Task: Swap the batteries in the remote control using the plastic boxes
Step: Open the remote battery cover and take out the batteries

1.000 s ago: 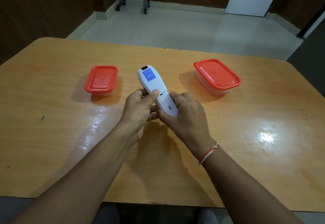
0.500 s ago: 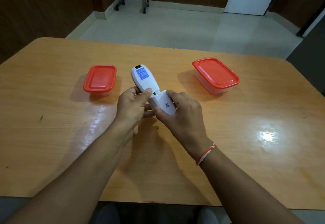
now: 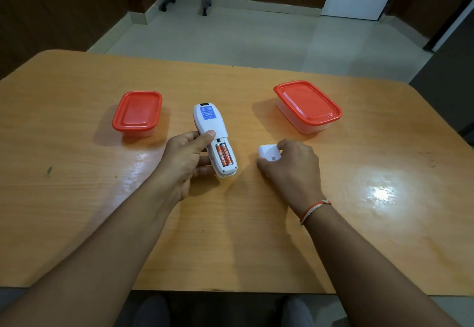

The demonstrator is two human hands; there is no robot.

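Head view looks down on a wooden worktop (image 3: 77, 198). At its middle the left hand (image 3: 184, 162) grips the white remote control (image 3: 211, 127), back side up, thumb across it; the battery bay is uncovered and two orange batteries (image 3: 223, 154) lie side by side inside. Just to the right, apart from the remote, the right hand (image 3: 292, 165) pinches the detached white battery cover (image 3: 268, 152) low at the worktop. A small red-lidded plastic box (image 3: 137, 112) sits far left, a larger red-lidded plastic box (image 3: 307, 104) far right, both closed.
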